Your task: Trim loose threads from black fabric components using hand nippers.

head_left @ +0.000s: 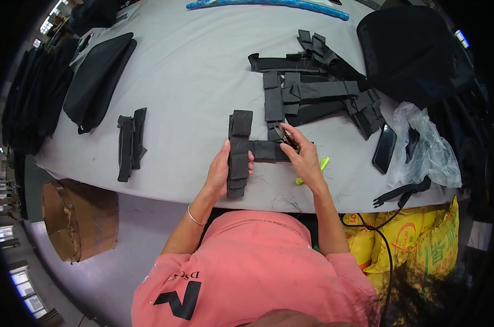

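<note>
My left hand (220,170) is closed around a folded black fabric strap (240,155), held upright near the table's front edge, fingertips showing at its right side. In my right hand (304,159) is a small dark pair of thread snips (284,136), the blades pointing up and left. Another black strap piece (266,150) lies crosswise between the hands, partly under the right fingers. Beyond them spreads a loose pile of black strap pieces (323,90). A bright yellow-green strip (314,170) rests beside my right wrist.
Several folded black straps (129,144) lie to the left. Farther left are a black padded piece (99,79) and stacked dark fabric (31,98). At right are a phone (385,148), clear plastic bag (424,144) and buckled strap (402,192). A cardboard box (80,218) stands below.
</note>
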Demonstrator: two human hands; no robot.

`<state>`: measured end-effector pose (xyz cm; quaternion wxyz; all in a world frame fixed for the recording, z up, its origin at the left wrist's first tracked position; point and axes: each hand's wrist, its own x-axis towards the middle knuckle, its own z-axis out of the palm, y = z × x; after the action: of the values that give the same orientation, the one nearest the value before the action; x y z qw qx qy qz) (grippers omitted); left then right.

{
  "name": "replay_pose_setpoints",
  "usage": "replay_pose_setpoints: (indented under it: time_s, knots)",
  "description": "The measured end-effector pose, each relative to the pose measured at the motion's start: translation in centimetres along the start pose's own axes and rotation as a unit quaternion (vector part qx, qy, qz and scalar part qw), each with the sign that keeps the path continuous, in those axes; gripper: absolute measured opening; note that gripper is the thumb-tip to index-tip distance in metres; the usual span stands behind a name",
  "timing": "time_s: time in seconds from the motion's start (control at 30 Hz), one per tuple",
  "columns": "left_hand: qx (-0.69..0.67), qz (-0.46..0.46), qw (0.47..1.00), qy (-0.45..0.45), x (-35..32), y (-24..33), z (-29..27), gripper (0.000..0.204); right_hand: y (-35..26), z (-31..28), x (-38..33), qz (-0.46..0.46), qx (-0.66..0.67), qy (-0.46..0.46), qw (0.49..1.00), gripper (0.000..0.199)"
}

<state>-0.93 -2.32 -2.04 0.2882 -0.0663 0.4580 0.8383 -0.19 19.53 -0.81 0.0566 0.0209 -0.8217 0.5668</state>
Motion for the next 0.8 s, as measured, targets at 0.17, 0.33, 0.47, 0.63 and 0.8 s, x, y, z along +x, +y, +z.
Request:
replay_pose_setpoints:
  time_s: [0.17, 0.33, 0.47, 0.63, 0.8]
  knots:
    - [0.015, 0.0, 1.0, -0.005, 0.0, 0.1, -0.2, 0.055, -1.2, -0.2, 0.0, 0.067, 0.023, -0.001, 0.997, 0.045]
    - [0.02, 0.003, 1.0, -0.004, -0.1, 0.2, -0.1, 0.054, -1.1, 0.1, -0.1, 0.078, 0.021, 0.0, 0.997, 0.042]
    - [0.017, 0.002, 1.0, 0.001, -0.1, 0.1, -0.1, 0.054, -1.6, 0.2, -0.2, 0.084, -0.004, -0.002, 0.996, 0.037]
    - [0.012, 0.013, 1.0, 0.024, -0.1, 0.1, 0.1, 0.06, -1.4, 0.4, -0.3, 0.001, -0.082, 0.026, 0.996, 0.03]
    - [0.019, 0.016, 0.999, 0.027, -0.2, 0.5, 0.7, 0.06, -0.2, 0.1, -0.3, -0.082, -0.179, 0.042, 0.979, 0.022]
